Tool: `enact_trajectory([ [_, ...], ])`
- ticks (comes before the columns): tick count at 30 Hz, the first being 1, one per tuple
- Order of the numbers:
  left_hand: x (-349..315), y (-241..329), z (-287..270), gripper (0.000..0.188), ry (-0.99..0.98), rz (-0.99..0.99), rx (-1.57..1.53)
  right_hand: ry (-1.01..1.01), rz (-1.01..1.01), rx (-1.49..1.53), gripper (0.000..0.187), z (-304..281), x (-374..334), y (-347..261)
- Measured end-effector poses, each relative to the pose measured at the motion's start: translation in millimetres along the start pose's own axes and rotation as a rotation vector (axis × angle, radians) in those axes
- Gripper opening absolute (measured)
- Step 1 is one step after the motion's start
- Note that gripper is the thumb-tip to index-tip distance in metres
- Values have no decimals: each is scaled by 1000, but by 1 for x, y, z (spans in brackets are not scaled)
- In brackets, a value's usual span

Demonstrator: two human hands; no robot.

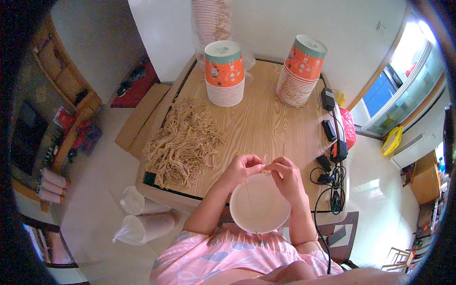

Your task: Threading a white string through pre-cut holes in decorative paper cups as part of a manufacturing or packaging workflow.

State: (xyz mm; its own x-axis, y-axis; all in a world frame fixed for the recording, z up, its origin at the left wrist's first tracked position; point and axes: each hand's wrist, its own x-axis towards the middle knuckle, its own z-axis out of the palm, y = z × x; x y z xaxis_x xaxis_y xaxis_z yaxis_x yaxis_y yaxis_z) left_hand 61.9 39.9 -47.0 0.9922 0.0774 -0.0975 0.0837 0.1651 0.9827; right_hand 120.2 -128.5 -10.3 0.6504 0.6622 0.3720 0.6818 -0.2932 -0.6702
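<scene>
Directions are being read with the pale round tub as the clock's centre. The tub is resting in front of the person's torso, at the table's near edge (its support is being hidden from view), with its round face turning upward.

The left hand is working at 11 o'clock, thumb and forefinger pinching a thin twine strand that is running across the tub's face. The right hand is working at 1 o'clock, its fingertips grasping twine just beside the left ones. At 6 o'clock, a small twine end is showing on the rim.

A loose heap of twine is lying on the wooden table at 10 o'clock. 2 stacks of orange-and-green tubs are standing upside down: the left stack between 11 and 12, the right stack between 12 and 1. A coiled black cable is lying at 3 o'clock. 2 bagged stacks are lying on the floor near 9 o'clock.
</scene>
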Motion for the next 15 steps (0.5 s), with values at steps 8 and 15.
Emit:
enact_trajectory([
  [8, -6, 11, 3, 11, 51, -36, -67, -91, 163, 220, 11, -3, 4, -8],
  [15, -3, 8, 4, 11, 51, -18, -66, -71, 178, 217, 10, 0, 4, -3],
])
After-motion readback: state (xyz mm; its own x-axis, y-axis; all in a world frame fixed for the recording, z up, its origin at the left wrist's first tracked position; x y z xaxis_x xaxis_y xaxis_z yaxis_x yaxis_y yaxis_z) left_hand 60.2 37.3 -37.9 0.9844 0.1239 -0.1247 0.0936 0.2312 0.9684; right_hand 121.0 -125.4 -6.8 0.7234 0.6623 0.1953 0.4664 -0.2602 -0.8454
